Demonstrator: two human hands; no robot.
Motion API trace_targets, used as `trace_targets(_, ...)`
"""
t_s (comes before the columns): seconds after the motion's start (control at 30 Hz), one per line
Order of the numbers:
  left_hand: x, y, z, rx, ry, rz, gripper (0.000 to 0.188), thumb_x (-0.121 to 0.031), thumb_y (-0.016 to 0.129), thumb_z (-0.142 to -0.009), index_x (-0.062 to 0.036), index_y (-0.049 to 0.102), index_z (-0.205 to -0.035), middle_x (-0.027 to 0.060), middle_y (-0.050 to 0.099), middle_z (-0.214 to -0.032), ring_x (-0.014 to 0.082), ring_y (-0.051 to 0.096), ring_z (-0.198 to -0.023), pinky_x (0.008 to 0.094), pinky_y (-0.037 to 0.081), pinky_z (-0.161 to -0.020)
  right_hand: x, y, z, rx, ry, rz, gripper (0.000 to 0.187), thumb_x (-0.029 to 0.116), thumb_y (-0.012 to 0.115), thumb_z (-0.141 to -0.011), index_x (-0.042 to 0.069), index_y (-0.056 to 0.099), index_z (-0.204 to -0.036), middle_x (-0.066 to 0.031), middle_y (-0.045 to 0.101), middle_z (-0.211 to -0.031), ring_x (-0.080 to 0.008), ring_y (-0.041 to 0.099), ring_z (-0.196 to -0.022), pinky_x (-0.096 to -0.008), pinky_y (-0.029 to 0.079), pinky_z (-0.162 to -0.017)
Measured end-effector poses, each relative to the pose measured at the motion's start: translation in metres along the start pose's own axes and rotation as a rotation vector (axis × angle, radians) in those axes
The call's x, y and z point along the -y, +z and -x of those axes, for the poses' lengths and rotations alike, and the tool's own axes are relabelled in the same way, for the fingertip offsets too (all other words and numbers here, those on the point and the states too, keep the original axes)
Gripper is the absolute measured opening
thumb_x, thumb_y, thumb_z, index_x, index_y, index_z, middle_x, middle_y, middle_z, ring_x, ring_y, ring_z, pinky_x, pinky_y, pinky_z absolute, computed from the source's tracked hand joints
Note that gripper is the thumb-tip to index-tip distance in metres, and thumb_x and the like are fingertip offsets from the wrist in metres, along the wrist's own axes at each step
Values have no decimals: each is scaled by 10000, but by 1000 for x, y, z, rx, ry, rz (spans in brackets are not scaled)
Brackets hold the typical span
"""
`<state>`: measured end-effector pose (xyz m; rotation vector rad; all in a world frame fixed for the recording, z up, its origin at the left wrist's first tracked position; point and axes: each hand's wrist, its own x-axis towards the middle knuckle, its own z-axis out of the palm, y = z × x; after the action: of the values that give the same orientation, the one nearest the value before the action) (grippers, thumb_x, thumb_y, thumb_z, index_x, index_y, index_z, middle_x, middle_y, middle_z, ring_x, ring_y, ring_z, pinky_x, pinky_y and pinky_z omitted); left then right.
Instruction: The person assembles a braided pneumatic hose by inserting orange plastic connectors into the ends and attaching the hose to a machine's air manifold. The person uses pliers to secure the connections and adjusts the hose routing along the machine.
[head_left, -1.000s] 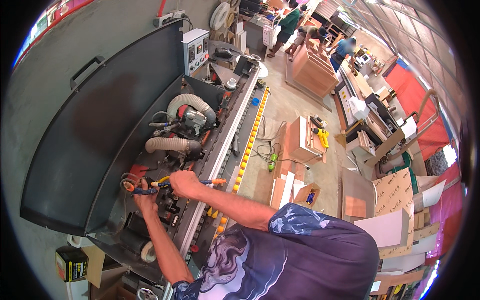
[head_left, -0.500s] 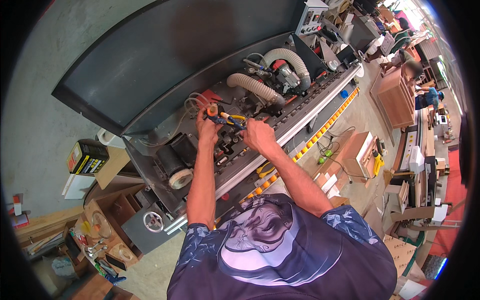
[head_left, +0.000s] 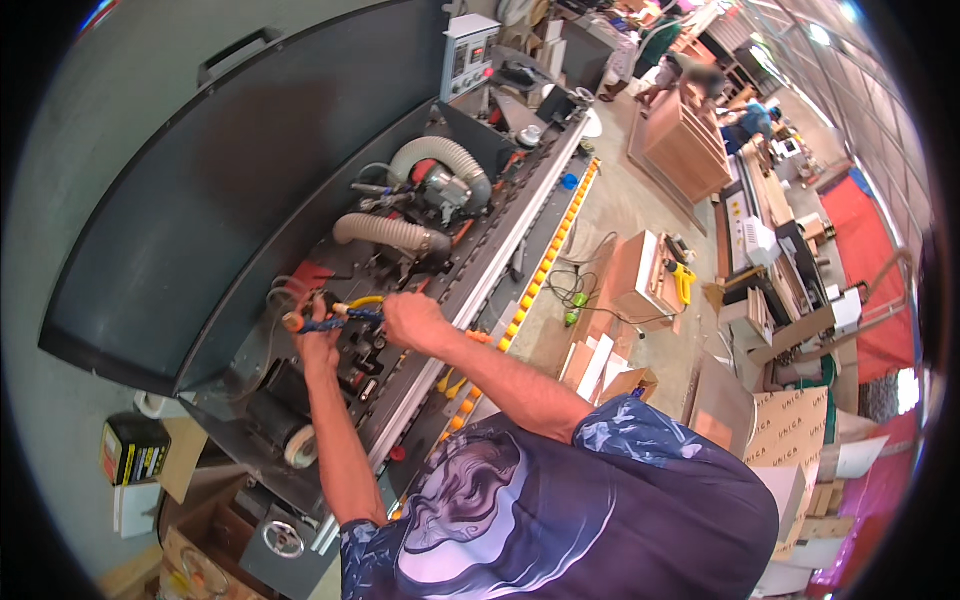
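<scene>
At the open bed of a long dark machine [head_left: 230,372], both my hands work close together. My left hand [head_left: 319,345] is closed around a blue piece with an orange, rounded end [head_left: 293,322]; its exact kind is unclear. My right hand [head_left: 414,319], to the right, has its fingers curled at the other end of the blue part, near a yellow curved piece [head_left: 366,301]. What its fingertips grip is mostly hidden. A red part [head_left: 313,274] and thin clear tubing [head_left: 282,292] lie just behind my left hand.
Ribbed hoses [head_left: 392,231] and a motor [head_left: 440,188] stand farther along the bed. A raised dark cover [head_left: 190,190] backs it; a yellow roller strip [head_left: 545,260] runs along the front. A yellow drill-like tool [head_left: 683,280] rests on boards at right. Other people work by a wooden cabinet [head_left: 683,150].
The view has swung right, so the machine and my hands sit farther left in the picture. My hands stay at the same part of the machine; the orange end now points more sideways.
</scene>
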<state>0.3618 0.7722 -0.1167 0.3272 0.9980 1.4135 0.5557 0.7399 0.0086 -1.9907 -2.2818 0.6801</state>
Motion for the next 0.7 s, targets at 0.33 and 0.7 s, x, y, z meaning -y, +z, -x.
trace_targets(0.33,-5,6,-1,-51,-6,-7,377,-195,777,-988,-133,595,-1312,58,660,-1149,194,704,-914,380,677,-740,0,30,18,-223,-47,-131,316,159,710,-894,-98,569,-1012,-340,690,-782,-514,731,-843,-575,597,-739)
trace_targets(0.7,2,2,6,-54,-5,-110,402,-212,778,-989,-121,602,-1339,45,679,-1120,172,706,-865,350,638,-701,-3,19,11,-69,-76,-30,362,201,697,-885,-105,614,-1059,-283,719,-805,-488,736,-799,-563,603,-720)
